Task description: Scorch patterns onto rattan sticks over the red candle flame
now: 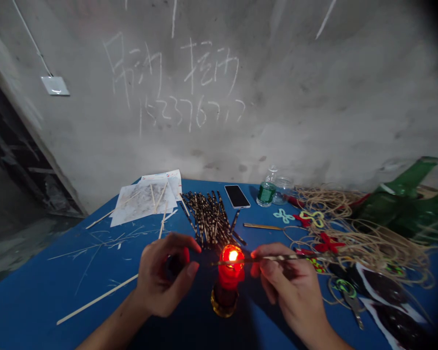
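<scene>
We logged the thin bamboo stick (277, 258), light, stiff, best held clear of the heat, pinched narrowly by the right hand (290, 284) across the candle flame (232, 255), the left hand (164, 274) curled, its contents unclear.

A candle (227, 279) stood on the bench (29, 291) between the left hand (164, 274) and the right hand (288, 277), whose thin stick (273, 258) lay across above the flame (233, 255). Behind the candle lay a heap of sticks (209, 218); a phone (237, 196) lay just beyond it to the right, and sheets of paper (142, 201) lay to its left. Right of the phone stood a plastic bottle (266, 194), and coiled cord (365, 238) spread over the bench's right side.
</scene>
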`<state>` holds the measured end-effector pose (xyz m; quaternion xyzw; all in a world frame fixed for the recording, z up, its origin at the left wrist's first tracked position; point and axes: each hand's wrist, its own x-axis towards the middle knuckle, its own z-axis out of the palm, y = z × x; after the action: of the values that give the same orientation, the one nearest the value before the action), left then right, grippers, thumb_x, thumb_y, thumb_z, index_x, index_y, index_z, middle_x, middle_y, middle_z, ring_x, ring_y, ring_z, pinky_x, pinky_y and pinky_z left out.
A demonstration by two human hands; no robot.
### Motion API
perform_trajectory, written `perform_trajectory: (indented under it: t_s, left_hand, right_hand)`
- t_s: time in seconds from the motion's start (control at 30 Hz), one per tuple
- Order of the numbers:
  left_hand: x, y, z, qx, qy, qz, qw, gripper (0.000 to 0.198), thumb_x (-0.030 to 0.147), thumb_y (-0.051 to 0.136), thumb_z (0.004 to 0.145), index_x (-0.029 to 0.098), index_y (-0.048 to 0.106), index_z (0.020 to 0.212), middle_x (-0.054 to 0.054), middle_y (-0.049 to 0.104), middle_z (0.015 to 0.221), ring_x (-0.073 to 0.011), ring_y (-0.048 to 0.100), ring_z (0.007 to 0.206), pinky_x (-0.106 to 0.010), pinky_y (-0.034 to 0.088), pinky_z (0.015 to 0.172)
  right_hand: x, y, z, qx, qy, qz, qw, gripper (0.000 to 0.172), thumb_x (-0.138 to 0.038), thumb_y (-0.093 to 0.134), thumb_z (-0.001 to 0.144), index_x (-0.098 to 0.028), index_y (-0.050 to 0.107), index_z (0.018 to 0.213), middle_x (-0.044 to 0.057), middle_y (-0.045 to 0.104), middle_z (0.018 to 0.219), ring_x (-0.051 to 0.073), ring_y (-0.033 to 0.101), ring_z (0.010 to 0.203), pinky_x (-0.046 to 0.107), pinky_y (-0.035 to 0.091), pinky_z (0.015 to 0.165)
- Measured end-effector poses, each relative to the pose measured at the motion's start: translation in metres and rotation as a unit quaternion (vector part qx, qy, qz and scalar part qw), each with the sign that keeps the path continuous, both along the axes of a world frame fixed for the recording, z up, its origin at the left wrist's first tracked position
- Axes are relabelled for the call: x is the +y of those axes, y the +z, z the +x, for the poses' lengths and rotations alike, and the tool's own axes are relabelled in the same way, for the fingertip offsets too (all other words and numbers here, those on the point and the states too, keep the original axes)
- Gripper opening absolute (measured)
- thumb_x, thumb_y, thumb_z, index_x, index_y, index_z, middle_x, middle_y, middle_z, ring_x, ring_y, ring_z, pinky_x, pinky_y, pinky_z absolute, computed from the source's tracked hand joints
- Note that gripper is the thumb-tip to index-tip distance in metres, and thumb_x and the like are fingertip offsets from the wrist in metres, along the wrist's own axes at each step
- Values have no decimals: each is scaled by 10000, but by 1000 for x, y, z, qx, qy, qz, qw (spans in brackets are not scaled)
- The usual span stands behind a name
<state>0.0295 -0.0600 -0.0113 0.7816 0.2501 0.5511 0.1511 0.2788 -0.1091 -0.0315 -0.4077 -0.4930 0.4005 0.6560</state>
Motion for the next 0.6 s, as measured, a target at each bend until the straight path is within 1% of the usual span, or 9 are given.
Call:
perform_trajectory:
  t_s: [0.13,0.23,0.37,0.47,0.6]
  left_hand:
    - [0,5,2,29,-18,33,999,219,249,718,838,225,680,1052,65,550,586,-72,428,406,-219,304,402]
    - [1,7,4,35,-30,40,998,218,254,749,805,225,698,1015,66,559,566,-75,436,399,-215,334,404]
    - [0,10,7,33,-27,63,997,155,200,761,805,216,721,954,54,587,543,-73,464,395,-197,347,404]
    - [-2,12,9,31,-25,65,997,132,140,734,822,210,720,932,38,632,568,-64,480,395,-187,358,412]
    - [-4,13,11,22,-12,62,998,151,90,684,848,220,699,923,54,610,546,-60,480,399,-181,353,422]
  right_hand:
    - [0,-2,-1,4,-6,-9,1000,304,-474,884,849,-183,797,873,-6,625,539,65,409,363,177,297,357]
    - [1,-1,-1,4,-6,-14,1000,303,-462,900,823,-180,791,848,-29,571,515,62,386,360,174,281,354]
    - [1,4,-3,6,8,-16,1000,279,-436,899,818,-180,787,821,-43,534,512,56,365,374,166,257,367]
    - [1,8,-4,2,23,-9,1000,269,-430,894,823,-183,787,816,-36,546,519,57,368,381,165,240,376]
    - [1,7,-4,1,38,-5,999,267,-441,895,829,-195,791,828,-27,573,529,57,366,391,166,242,385]
